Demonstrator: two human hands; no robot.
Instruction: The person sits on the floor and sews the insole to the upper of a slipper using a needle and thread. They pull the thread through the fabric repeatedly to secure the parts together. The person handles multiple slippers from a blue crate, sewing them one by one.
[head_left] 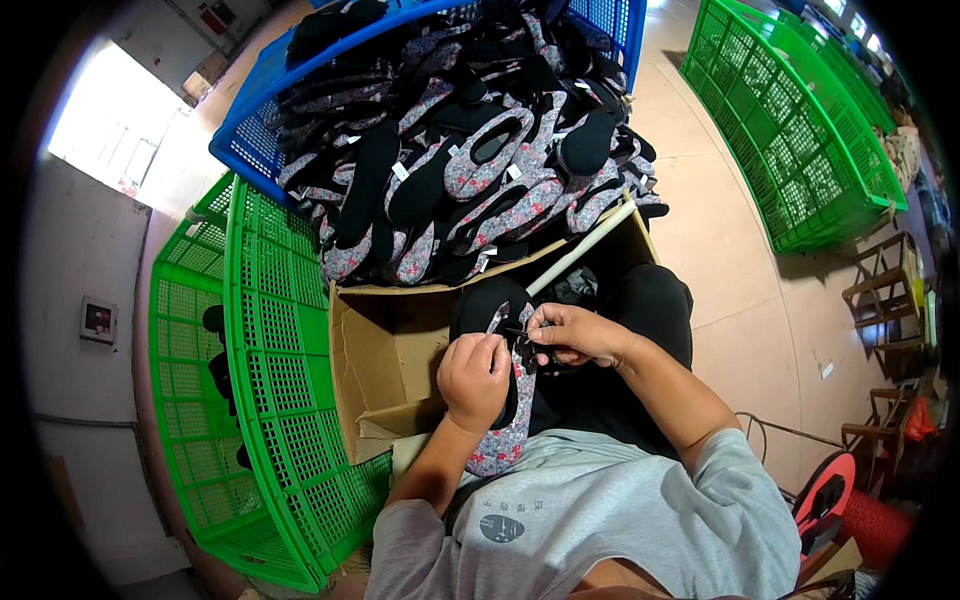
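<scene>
One floral slipper (508, 436) lies across the person's lap, between the two hands and touching both. Its long axis runs nearly straight away from the body, the rounded patterned end close to the shirt (610, 490) and the opening toward the far end. The left hand (474, 378) is the one over the slipper's left side, fingers curled and closed on it, knuckles up, forearm rising from the lower left. The right hand (575, 335) comes in from the right at the opening's far rim, a little farther out than the left; its thumb and forefinger meet near that rim, palm turned down, elbow bent outward. Whether it grips the rim or something small and dark, I cannot tell. Beyond both hands, a cardboard box (362, 345) stands before a blue crate (243, 140) heaped with similar slippers (490, 155).
</scene>
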